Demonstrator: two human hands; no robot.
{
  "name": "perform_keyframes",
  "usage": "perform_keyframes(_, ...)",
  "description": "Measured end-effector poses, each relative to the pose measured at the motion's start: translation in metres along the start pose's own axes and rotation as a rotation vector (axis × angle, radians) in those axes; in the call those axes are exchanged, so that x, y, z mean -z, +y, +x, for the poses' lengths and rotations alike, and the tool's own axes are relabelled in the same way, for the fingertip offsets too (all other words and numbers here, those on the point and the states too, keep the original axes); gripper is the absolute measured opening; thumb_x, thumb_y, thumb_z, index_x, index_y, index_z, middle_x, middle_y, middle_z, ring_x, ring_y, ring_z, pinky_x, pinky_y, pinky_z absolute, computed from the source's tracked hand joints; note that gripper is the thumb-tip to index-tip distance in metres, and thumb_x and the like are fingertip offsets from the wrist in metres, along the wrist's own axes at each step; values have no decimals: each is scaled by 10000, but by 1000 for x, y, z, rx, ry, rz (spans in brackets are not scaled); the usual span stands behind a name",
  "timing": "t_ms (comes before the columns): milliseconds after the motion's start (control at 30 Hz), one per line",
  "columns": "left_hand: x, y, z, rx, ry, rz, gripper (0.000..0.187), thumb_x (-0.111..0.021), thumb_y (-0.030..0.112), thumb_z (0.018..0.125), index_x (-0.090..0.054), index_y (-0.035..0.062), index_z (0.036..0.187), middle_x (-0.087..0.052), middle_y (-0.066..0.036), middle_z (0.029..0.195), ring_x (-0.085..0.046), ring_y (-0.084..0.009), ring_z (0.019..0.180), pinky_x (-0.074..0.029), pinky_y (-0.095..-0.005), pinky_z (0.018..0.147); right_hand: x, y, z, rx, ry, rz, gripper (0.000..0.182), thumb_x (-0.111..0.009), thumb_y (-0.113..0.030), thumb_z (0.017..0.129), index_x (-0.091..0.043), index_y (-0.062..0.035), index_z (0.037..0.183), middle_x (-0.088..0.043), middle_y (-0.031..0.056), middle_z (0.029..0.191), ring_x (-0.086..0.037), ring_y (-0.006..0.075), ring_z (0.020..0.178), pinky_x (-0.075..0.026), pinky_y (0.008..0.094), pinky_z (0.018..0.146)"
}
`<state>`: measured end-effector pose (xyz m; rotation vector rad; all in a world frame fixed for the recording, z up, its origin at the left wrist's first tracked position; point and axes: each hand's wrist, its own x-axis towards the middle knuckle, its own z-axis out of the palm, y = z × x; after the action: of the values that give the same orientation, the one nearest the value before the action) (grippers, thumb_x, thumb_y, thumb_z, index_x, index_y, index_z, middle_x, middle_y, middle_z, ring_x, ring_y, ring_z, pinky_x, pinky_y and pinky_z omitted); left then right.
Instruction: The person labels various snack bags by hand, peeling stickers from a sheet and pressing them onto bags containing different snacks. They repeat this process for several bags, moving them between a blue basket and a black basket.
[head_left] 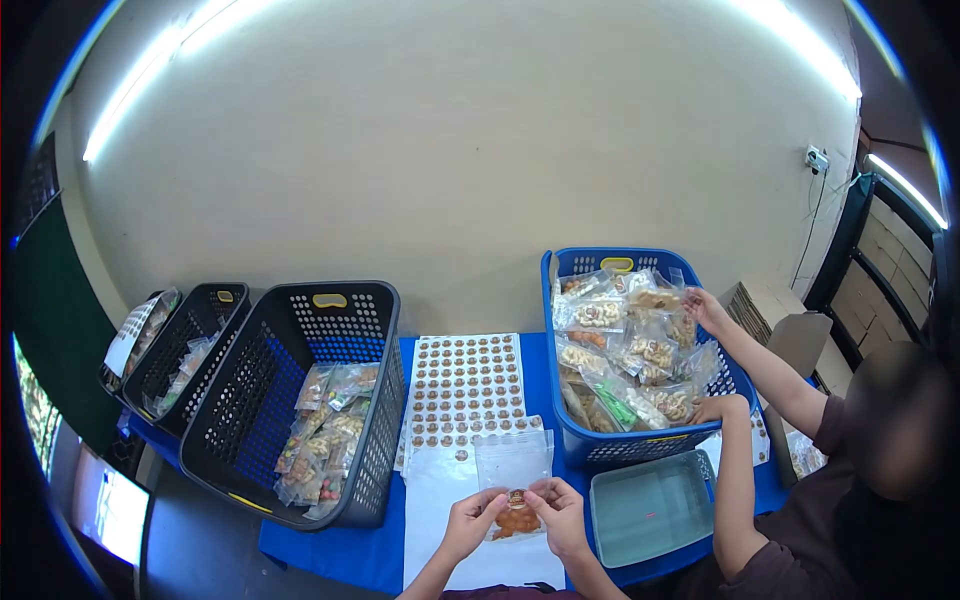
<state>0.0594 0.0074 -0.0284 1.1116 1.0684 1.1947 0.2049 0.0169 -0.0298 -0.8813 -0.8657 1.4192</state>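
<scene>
A clear zip pouch of orange-brown snacks (517, 522) is held upright in front of me, its clear top part standing above my fingers. My left hand (472, 523) pinches its left side and my right hand (562, 513) pinches its right side. Both thumbs press near a small round brown sticker (516, 496) on the pouch's front. Beneath and behind the pouch lies white paper (436, 500). Just beyond it are sheets of round brown stickers (467, 385), with some spots at the near end bare.
A blue basket (640, 448) full of snack pouches stands right; a co-worker's hands (712, 312) reach into it. Before it sits a greenish plastic tub (652, 505). Left stands a dark basket (225, 440) with several pouches, beside another dark basket (170, 400). A blue cloth (375, 550) covers the table.
</scene>
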Motion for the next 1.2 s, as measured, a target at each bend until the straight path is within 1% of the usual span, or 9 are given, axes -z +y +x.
perform_keyframes(100, 2, 12, -2, 101, -29, 2, 251, -544, 158, 840, -570, -36, 996, -606, -47, 857, -550, -77, 780, -439, -196, 664, -1, -2, 0, -42, -2, 42, 147, -627, -18, 743, -528, -10, 851, -579, 35, 765, -547, 71, 702, -420, 184, 622)
perform_keyframes(200, 3, 3, 2, 47, 7, -75, 246, -558, 157, 830, -571, -30, 990, -606, -42, 861, -545, -65, 767, -434, -186, 649, -2, -1, 3, -67, -39, 63, 199, -639, -67, 747, -521, -5, 895, -567, 34, 812, -534, 73, 756, -429, 205, 639)
perform_keyframes(400, 2, 4, 5, 8, 66, 36, 182, -584, 141, 807, -608, -27, 872, -621, -44, 771, -549, -54, 676, -435, -173, 601, -11, 5, -4, 22, -89, -245, 273, -682, -104, 711, -506, -21, 903, -547, 28, 846, -526, 81, 770, -437, 214, 654)
perform_keyframes(633, -1, 4, 12, -72, 77, -19, 162, -571, 127, 815, -613, -29, 833, -614, -35, 742, -537, -56, 660, -423, -181, 590, -15, 7, 1, -27, -33, -57, 141, -646, -60, 742, -540, -18, 826, -569, 17, 760, -531, 68, 729, -424, 199, 661)
perform_keyframes(833, 15, -8, 19, 84, -36, -54, 211, -586, 132, 807, -573, -19, 954, -607, -45, 856, -552, -71, 758, -438, -193, 652, -7, 16, 13, -93, -44, 36, 150, -635, -108, 760, -565, -17, 857, -597, 35, 798, -536, 73, 731, -416, 205, 645)
perform_keyframes(933, 12, 1, 15, 30, -73, -32, 246, -586, 168, 805, -562, 1, 984, -600, -52, 880, -549, -76, 744, -440, -209, 648, -7, 8, 18, -101, -121, -44, 159, -644, -111, 752, -584, -12, 860, -608, 47, 809, -543, 80, 720, -422, 213, 645)
perform_keyframes(1067, 1, 24, 13, 120, -83, 129, 206, -597, 171, 794, -582, 37, 949, -547, 19, 640, -451, -18, 493, -366, -166, 428, -2, 13, 26, -101, -120, -55, 117, -639, -101, 753, -606, -10, 818, -615, 47, 784, -555, 89, 701, -429, 214, 643)
perform_keyframes(1100, -3, 25, 17, 40, -59, 96, 205, -602, 197, 789, -589, 46, 926, -498, 41, 561, -367, -5, 395, -281, -164, 330, -2, 11, 26, -88, -112, -40, 107, -636, -99, 756, -609, -9, 807, -616, 48, 778, -557, 91, 697, -430, 214, 642)
perform_keyframes(1200, -4, 41, 17, 174, -80, 133, 223, -600, 223, 790, -592, 44, 922, -499, 38, 566, -360, -12, 376, -270, -168, 308, 4, 22, 29, -102, -110, 31, 98, -624, -99, 767, -612, -6, 796, -618, 51, 769, -559, 93, 699, -433, 215, 641)
